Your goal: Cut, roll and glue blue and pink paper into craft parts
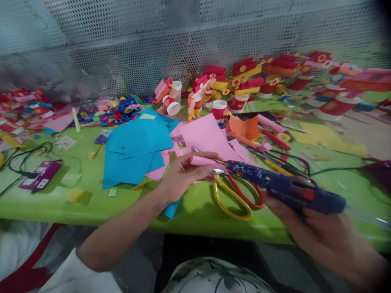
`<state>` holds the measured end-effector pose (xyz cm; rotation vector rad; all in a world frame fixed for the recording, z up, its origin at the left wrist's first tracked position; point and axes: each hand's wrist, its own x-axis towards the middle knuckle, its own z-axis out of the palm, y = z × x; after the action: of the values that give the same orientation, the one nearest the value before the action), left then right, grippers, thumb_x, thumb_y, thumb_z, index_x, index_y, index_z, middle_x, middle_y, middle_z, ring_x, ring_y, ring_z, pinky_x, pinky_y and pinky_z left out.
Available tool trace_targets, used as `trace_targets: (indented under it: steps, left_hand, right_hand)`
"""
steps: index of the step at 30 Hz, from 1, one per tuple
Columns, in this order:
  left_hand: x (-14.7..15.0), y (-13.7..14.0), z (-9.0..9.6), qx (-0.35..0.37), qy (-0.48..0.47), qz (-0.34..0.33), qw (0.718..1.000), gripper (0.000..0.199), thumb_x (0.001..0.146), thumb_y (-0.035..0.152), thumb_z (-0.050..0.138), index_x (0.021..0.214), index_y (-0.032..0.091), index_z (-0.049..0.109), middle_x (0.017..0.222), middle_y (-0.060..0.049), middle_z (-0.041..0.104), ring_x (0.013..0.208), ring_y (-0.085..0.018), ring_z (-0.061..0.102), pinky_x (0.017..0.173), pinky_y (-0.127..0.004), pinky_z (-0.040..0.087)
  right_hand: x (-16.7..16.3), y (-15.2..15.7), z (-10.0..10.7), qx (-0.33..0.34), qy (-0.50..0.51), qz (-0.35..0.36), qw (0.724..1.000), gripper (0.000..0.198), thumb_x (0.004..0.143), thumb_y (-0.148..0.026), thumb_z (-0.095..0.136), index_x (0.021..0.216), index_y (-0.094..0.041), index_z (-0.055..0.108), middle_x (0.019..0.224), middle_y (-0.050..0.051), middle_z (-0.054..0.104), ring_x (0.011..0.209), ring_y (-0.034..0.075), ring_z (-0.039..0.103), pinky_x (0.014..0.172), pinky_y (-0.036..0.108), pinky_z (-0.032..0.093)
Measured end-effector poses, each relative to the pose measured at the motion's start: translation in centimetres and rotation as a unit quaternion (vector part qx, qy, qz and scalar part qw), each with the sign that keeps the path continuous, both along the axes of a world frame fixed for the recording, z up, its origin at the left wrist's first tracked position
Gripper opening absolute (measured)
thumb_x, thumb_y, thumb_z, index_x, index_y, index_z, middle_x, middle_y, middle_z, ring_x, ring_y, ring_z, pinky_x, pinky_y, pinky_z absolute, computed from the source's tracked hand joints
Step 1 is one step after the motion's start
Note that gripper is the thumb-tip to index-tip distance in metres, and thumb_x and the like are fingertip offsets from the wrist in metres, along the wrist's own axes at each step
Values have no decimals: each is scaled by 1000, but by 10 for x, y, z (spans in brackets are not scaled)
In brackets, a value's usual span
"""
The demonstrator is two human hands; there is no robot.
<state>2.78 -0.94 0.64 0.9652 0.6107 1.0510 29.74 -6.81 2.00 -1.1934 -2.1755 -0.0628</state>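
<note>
My left hand [183,173] pinches a small roll of pink paper [201,161] between thumb and fingers. My right hand [332,232] is wrapped round a dark blue hot glue gun [284,187], its body smeared with glue. The gun's nozzle tip is at the right end of the roll; whether it touches cannot be told. Just below lie scissors [233,203] with one yellow and one red handle, their blades partly hidden by my left hand. Flat pink sheets [204,134] lie behind my hands, and blue sheets [137,138] spread to the left.
Red-and-yellow paper cup models [241,97] line the back of the green table [100,207] before a perforated metal panel [122,53]. Colourful plastic bits [122,110] are heaped at the back left. A purple power strip [41,176] with black cables lies at far left.
</note>
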Motion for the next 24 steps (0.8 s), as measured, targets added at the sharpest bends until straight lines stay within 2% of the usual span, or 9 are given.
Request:
trace_targets:
  steps: [5,10,12,18,24]
  left_hand:
    - [1,0,0,-12,3,12,1000,38,81,31,89,116,20,81,107,-8,82,84,-18,77,84,-35,65]
    - [1,0,-2,-5,-8,5,1000,36,82,30,88,117,22,81,106,-7,82,85,-16,77,84,-32,65]
    - [0,0,-2,-2,-16,1,1000,34,83,29,87,116,23,81,108,-6,82,84,-15,76,83,-30,65]
    - [0,0,-1,13,0,3,1000,32,84,29,86,114,21,81,108,-8,82,83,-16,76,85,-32,64]
    - [1,-1,2,19,15,3,1000,31,85,32,86,113,20,81,115,-10,81,90,-19,77,86,-33,64]
  right_hand:
    - [-2,1,0,12,-22,20,999,14,102,-34,53,104,-24,63,102,8,72,79,22,74,64,33,62]
    - [-3,-3,-3,31,-61,11,998,20,106,-37,47,104,-23,60,104,12,68,91,28,76,59,34,59]
    - [-4,-4,-3,40,-68,8,997,20,106,-38,47,103,-23,60,103,12,68,88,27,75,57,34,58]
    - [-11,-4,7,54,-50,3,997,17,107,-39,44,102,-26,55,90,4,69,62,20,70,54,32,56]
    - [-12,-5,11,49,-37,-11,998,15,105,-40,47,107,-26,52,90,4,67,60,20,67,53,31,54]
